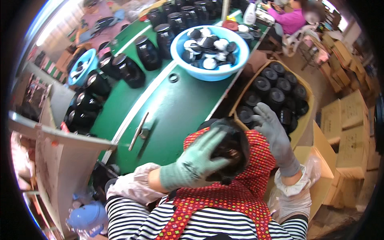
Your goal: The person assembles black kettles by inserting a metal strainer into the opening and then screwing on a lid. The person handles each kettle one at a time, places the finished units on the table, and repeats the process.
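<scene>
A glossy black rounded jar (pixel 236 150) rests against my red patterned apron (pixel 256 196), over my lap. My left hand (pixel 196 162), in a pale green glove, lies across the jar's left side with fingers and thumb spread around it; the fingers are somewhat blurred. My right hand (pixel 276 138), in a grey glove, is raised apart from the jar, beside a carton (pixel 306 124) of black round-topped containers (pixel 276 96). Its fingers are partly bent and apart, and nothing shows in them.
On the green table (pixel 184 108) stand a blue basin (pixel 208 74) of black and white round pieces, several black jars (pixel 148 52), a small black ring (pixel 173 77) and a metal rod (pixel 138 131). Cardboard boxes (pixel 352 136) are stacked at right. Co-workers (pixel 288 20) sit beyond.
</scene>
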Motion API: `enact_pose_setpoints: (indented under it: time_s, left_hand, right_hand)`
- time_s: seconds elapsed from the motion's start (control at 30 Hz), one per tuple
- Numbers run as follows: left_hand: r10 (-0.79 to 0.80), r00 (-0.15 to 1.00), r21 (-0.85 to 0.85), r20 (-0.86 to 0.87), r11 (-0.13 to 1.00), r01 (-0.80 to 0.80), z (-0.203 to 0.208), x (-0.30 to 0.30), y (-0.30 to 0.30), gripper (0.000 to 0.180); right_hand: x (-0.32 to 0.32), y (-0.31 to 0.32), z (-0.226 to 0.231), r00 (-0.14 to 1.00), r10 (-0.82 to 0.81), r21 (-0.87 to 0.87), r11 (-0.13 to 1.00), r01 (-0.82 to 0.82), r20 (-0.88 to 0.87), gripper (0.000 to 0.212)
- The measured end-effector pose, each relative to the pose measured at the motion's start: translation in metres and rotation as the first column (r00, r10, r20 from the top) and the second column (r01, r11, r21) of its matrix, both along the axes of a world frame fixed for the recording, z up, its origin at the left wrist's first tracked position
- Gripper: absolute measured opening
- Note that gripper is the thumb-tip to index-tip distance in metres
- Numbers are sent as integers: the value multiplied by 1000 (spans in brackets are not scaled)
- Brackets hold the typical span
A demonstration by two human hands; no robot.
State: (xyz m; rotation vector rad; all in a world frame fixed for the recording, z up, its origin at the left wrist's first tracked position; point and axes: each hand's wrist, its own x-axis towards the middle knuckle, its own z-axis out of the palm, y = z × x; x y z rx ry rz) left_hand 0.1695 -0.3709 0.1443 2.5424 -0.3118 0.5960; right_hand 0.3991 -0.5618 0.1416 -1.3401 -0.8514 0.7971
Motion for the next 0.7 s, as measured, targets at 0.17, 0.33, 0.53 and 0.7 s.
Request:
enact_pose_setpoints:
  time_s: [0.17, 0.33, 0.53, 0.7]
  left_hand:
    - [-224, 955, 128, 194, 971, 202, -58, 8, -42, 46]
    - [-205, 954, -312, -217, 941, 131, -111, -52, 8, 57]
    - [837, 421, 249, -349, 516, -819, -165, -145, 162, 112]
    - [719, 127, 292, -683, 428, -855, -194, -163, 209, 86]
  right_hand:
    - [32, 24, -89, 751, -138, -209, 978, -1, -646, 49]
    - [38, 4, -130, 978, -169, 36, 984, 174, -121, 8]
    - [6, 0, -128, 981, -183, 140, 975, 173, 59, 29]
    - [-13, 4, -110, 947, -309, 135, 946, 296, 85, 9]
